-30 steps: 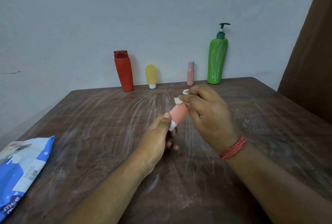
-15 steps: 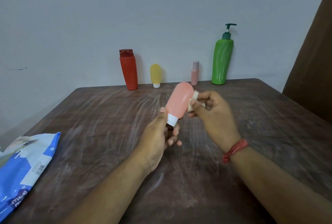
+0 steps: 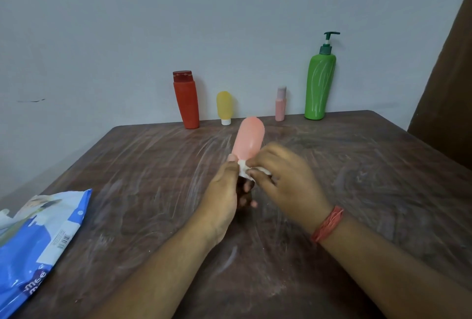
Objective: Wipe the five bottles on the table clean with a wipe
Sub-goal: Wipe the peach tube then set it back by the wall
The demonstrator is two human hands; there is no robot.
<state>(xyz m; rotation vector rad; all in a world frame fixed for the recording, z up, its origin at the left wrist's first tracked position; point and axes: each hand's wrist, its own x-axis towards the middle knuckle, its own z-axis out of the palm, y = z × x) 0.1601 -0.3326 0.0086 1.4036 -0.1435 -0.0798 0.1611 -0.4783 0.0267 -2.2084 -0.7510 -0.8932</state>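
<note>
The cap end of the salmon-pink bottle (image 3: 249, 139) is hidden: the left hand (image 3: 224, 198) is clenched around that lower end, and the white wipe (image 3: 245, 171) is bunched over it, pinched against the bottle's neck by the right hand (image 3: 286, 183), so only the rounded body shows, tilted up and away from the person above the middle of the desk (image 3: 357, 165). How far the wipe goes around the neck cannot be told, and the right hand is blurred. A red thread band (image 3: 328, 224) circles the right wrist. Beyond the pink bottle, along the desk's far edge against the wall, four bottles stand upright and apart from each other: a red bottle (image 3: 186, 101) to its far left, a small yellow bottle (image 3: 224, 107) on its white cap just beside that, a slim pale-pink bottle (image 3: 280, 104) to the far right, and a tall green pump bottle (image 3: 319, 83) further right still. A blue and white wipes pack (image 3: 38, 242) lies well to the left of the pink bottle at the desk's near left edge, cut off by the frame, its print only partly legible. The streaked desk surface around the pink bottle is bare on all sides, and its right corner lies near a brown panel
</note>
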